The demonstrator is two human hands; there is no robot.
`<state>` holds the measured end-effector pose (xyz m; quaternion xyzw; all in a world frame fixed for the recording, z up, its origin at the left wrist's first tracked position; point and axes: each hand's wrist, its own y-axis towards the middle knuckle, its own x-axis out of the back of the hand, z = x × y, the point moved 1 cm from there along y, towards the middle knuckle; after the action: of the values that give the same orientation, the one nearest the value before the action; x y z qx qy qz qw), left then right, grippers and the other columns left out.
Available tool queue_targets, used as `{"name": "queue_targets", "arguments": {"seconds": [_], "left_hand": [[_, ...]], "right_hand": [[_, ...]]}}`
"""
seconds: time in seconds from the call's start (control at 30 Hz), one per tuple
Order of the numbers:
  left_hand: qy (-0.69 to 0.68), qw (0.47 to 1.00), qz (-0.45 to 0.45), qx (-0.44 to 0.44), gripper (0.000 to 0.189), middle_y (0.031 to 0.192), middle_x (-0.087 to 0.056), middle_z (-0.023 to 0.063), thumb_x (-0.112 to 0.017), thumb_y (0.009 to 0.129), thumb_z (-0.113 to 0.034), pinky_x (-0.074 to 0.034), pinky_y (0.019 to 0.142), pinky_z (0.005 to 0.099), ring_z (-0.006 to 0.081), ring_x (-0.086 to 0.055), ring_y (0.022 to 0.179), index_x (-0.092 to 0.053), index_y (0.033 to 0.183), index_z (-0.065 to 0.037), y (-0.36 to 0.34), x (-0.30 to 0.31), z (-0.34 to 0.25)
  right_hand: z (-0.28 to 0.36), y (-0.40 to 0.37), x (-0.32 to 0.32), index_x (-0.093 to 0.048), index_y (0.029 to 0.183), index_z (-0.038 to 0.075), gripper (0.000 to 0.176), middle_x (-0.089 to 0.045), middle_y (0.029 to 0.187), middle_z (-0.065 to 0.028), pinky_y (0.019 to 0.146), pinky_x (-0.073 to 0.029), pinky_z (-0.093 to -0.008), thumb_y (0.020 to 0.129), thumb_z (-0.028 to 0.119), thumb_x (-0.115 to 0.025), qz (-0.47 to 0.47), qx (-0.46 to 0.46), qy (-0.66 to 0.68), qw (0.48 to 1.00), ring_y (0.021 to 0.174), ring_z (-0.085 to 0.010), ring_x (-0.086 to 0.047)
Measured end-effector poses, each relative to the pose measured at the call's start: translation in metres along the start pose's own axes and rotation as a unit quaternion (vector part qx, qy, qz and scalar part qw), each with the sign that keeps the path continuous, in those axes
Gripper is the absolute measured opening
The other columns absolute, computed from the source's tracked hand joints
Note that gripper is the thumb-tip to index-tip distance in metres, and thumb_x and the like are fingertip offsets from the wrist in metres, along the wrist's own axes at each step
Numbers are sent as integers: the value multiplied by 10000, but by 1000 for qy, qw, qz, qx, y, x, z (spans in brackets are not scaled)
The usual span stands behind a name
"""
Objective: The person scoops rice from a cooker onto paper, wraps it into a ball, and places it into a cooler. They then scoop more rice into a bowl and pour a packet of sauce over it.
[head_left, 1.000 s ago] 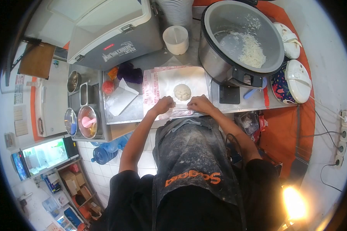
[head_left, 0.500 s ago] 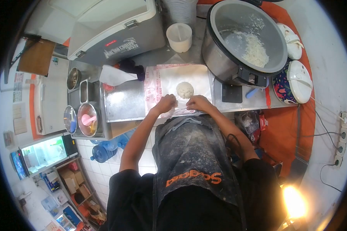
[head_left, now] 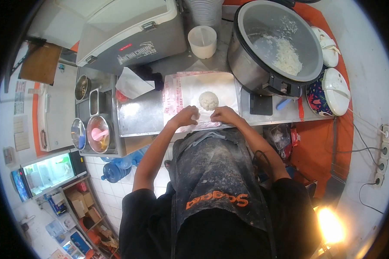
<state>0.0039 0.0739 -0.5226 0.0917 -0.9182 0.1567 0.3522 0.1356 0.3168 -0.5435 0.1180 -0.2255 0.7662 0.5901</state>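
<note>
A round mound of white rice (head_left: 208, 100) sits on a white sheet of wrapping paper (head_left: 218, 82) on the metal counter. More sheets with red print show beneath it on the left. My left hand (head_left: 186, 117) is at the paper's near edge, left of the rice, its fingers curled in a pinch on the paper. Across from it, my right hand (head_left: 225, 115) pinches the same near edge, just below and right of the mound. The exact grip of the fingertips is small and partly hidden.
A large open rice cooker (head_left: 263, 64) with rice inside stands at the right. Behind the paper is a white plastic tub (head_left: 202, 42), with a grey cooler box (head_left: 129, 43) at the back left. Metal bowls (head_left: 98, 134) line the left side; a folded white paper (head_left: 134, 84) lies nearby.
My hands stay at the paper's near edge with slight finger movement. The folded white paper at the left has shifted its shape a little. The rice mound looks the same.
</note>
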Motion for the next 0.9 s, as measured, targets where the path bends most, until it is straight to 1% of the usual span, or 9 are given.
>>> {"name": "queue_targets", "arguments": {"seconds": [0.27,0.37,0.43,0.47,0.53,0.6,0.77,0.8,0.9], "left_hand": [[24,999,-25,-20,163,998,-653,138,-761,813,-156,-501,922,438,348,-617,1012,-714,926,-49,-13,14,-1],[15,994,-104,6,145,1014,-658,140,-753,820,-141,-508,914,437,347,-622,1014,-721,918,-39,-23,18,-1],[34,966,-236,95,155,1023,-657,159,-757,812,-115,-513,913,439,355,-632,1026,-717,933,-27,-30,17,2],[35,966,-238,97,155,1023,-657,159,-757,812,-115,-513,913,439,355,-632,1026,-717,933,-27,-32,13,3],[-40,924,-334,181,197,1033,-657,186,-764,802,-97,-514,922,451,378,-638,1025,-710,969,-7,-36,-1,2],[-38,921,-337,190,226,1054,-660,201,-765,802,-93,-516,928,456,390,-640,1029,-705,998,4,-34,-11,-7],[-25,921,-343,182,323,1163,-658,244,-753,815,-86,-501,993,464,424,-622,1111,-693,1110,30,-25,-34,-34],[25,909,-364,200,298,1247,-656,248,-764,842,-122,-501,1029,447,415,-618,1195,-715,1100,16,-24,-36,-39],[74,891,-375,244,347,1251,-653,251,-771,837,-135,-493,1037,454,418,-593,1231,-703,1143,16,-34,-33,-43]], "right_hand": [[0,1,-1,-801,972,72,235,-751,933,-114,795,-534,-362,871,282,-768,-3,0,-32,999,891,-275,-717],[-2,1,-1,-798,975,66,252,-754,954,-123,802,-535,-383,865,290,-770,-4,-4,-10,1000,907,-294,-715],[-2,-2,-2,-798,976,64,263,-756,972,-130,803,-535,-402,851,295,-779,-4,-14,19,1000,917,-311,-714],[1,-2,0,-798,976,63,256,-757,974,-130,806,-535,-401,854,287,-777,-4,-18,26,999,917,-308,-714],[4,-3,0,-798,975,61,249,-758,977,-129,809,-535,-400,858,279,-775,-2,-22,35,999,918,-304,-715],[5,-3,2,-793,986,51,242,-755,948,-115,810,-538,-355,876,265,-767,-16,-18,10,1000,902,-263,-718],[9,-7,6,-787,976,40,225,-747,932,-119,808,-540,-361,881,242,-757,2,15,8,1000,894,-267,-715],[8,-7,7,-785,972,37,219,-744,929,-120,810,-541,-364,885,235,-750,5,24,4,1000,890,-270,-713],[6,-5,3,-791,952,62,208,-741,947,-119,792,-541,-386,876,253,-760,-19,27,-17,999,900,-287,-714]]}}
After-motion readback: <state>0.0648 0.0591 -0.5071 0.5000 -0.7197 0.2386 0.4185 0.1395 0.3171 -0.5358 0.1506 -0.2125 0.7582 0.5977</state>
